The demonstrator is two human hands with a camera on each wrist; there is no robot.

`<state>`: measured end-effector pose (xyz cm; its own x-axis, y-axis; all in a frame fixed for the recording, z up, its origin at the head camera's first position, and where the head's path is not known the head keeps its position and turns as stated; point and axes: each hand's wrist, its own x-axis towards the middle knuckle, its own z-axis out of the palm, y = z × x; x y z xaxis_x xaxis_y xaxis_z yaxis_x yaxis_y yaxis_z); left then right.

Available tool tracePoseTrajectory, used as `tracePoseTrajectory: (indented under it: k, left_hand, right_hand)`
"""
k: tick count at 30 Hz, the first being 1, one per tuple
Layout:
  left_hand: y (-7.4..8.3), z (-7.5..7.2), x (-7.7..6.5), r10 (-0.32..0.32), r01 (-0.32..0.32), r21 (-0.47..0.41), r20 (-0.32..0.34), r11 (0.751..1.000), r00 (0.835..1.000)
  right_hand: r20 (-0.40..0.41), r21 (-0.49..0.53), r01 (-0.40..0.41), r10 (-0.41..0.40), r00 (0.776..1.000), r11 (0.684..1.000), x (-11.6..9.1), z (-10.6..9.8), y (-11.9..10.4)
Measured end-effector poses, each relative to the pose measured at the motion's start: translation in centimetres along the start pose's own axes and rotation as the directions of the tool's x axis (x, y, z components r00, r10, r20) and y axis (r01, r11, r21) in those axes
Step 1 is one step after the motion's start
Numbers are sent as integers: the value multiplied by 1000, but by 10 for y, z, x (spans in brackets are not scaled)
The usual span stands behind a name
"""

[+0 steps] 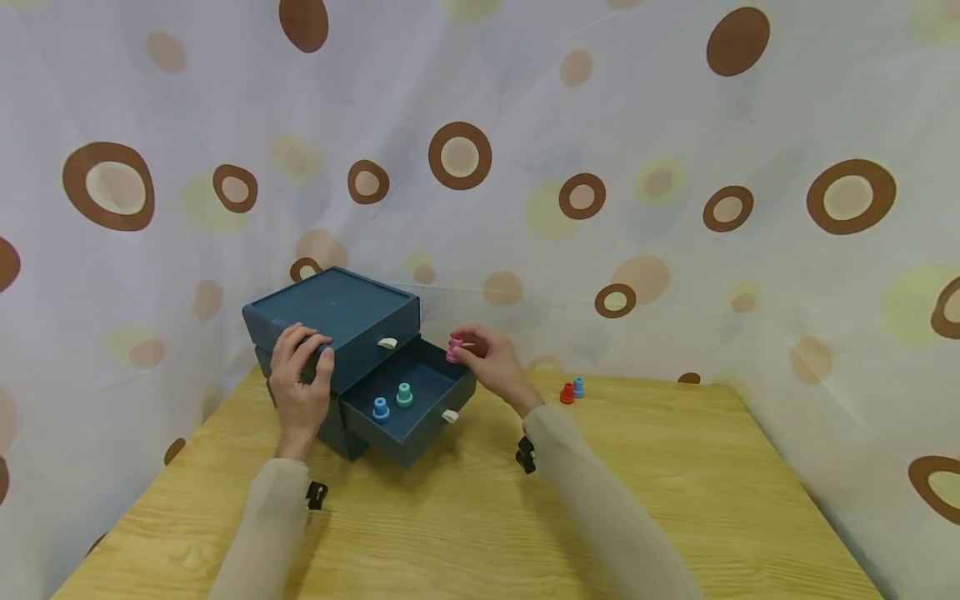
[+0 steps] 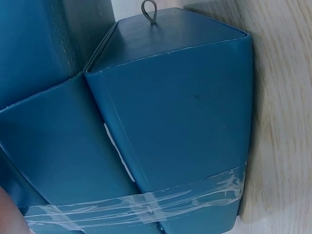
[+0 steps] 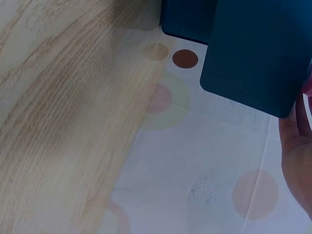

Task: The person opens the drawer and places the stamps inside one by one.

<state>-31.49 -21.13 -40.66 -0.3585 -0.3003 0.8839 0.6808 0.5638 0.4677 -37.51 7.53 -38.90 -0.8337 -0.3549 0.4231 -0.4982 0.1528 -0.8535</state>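
Observation:
A dark blue drawer cabinet (image 1: pixel 337 302) stands at the left of the table, one drawer (image 1: pixel 429 432) pulled out beneath the top one. Inside that drawer stand a blue stepped peg (image 1: pixel 381 411) and a green stepped peg (image 1: pixel 404 395). My left hand (image 1: pixel 302 392) rests on the cabinet's near top edge, fingers bent loosely over it. Between thumb and fingers, my right hand (image 1: pixel 491 363) pinches a pink stepped peg (image 1: pixel 454 349) above the drawer's far right rim. In the right wrist view, a sliver of pink (image 3: pixel 307 87) shows by the fingers.
On the table to the right stand a red peg (image 1: pixel 567 393) and another blue peg (image 1: pixel 578 387), close together. White pull tabs (image 1: pixel 387 343) stick out from the drawer fronts. Clear tape (image 2: pixel 146 207) runs across the cabinet's side. A patterned curtain (image 1: pixel 510 250) hangs behind.

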Motion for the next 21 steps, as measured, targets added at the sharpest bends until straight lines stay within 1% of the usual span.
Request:
tracePoseTrajectory:
  k: [7,10,13,15,17,21]
  left_hand:
    - [1,0,1,3,-3,-5,7,1000,1000]
    - [0,0,1,13,-13,-22,10,1000,1000]
    - [0,0,1,23,-23,-33,15,999,1000]
    - [-1,0,1,25,-24,-31,12,999,1000]
    - [-1,0,0,23,-23,-25,8,999,1000]
    - [-2,-2,-1,19,-19,-9,10,1000,1000]
  right_hand:
    - [34,18,-39,38,999,999,6,6,-2]
    - [40,2,-45,45,998,999,8,8,-2]
    - [41,-69,-56,59,997,996,9,9,-4]
    - [50,-133,-62,70,996,989,10,10,-6]
    - [64,-177,-68,80,995,982,10,12,-7]
    - [81,-201,-83,101,992,976,12,15,-8]
